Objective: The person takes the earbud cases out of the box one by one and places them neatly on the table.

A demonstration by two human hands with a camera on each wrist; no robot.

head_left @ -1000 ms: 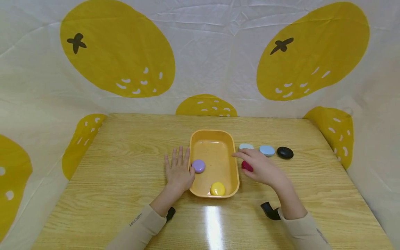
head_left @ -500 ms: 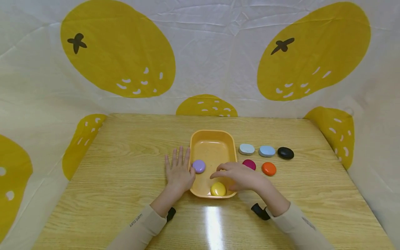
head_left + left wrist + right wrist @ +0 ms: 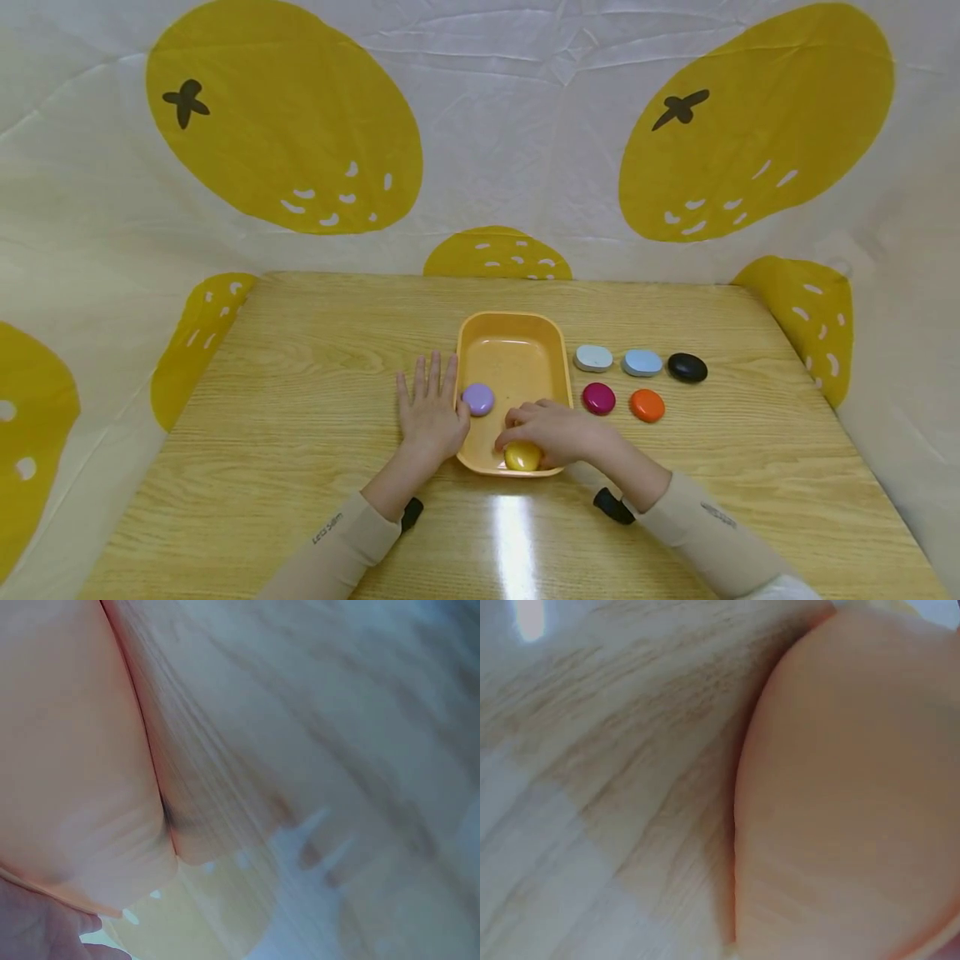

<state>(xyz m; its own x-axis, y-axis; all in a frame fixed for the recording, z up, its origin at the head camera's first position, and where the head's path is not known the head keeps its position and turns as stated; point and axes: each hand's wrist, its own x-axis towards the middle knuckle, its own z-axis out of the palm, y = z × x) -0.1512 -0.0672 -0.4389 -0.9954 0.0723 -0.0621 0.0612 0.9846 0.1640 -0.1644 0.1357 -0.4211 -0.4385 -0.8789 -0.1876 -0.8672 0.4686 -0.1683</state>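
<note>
A shallow orange tray (image 3: 512,320) sits on the wooden table. In its near end lies a glossy yellow round disc (image 3: 522,457). My right hand (image 3: 558,432) reaches over the tray's right rim, with curled fingers and thumb gripping the disc from both sides. A lilac disc (image 3: 478,399) rests in the tray by its left wall. Flat beside that wall is my left hand (image 3: 433,421), fingers straight and spread, thumb over the rim near the lilac disc. Both wrist views show mostly blurred palm, with the tray's edge outside clear sight.
Right of the tray stand a pale green oval piece (image 3: 594,358), a light blue oval piece (image 3: 642,362) and a black oval piece (image 3: 687,367). Nearer to me lie a crimson disc (image 3: 599,398) and an orange disc (image 3: 647,406). A patterned cloth (image 3: 517,150) hangs behind the table.
My right hand has moved left and nearer, from the crimson disc into the tray, and its fingers have closed round the yellow disc. The left hand has stayed put.
</note>
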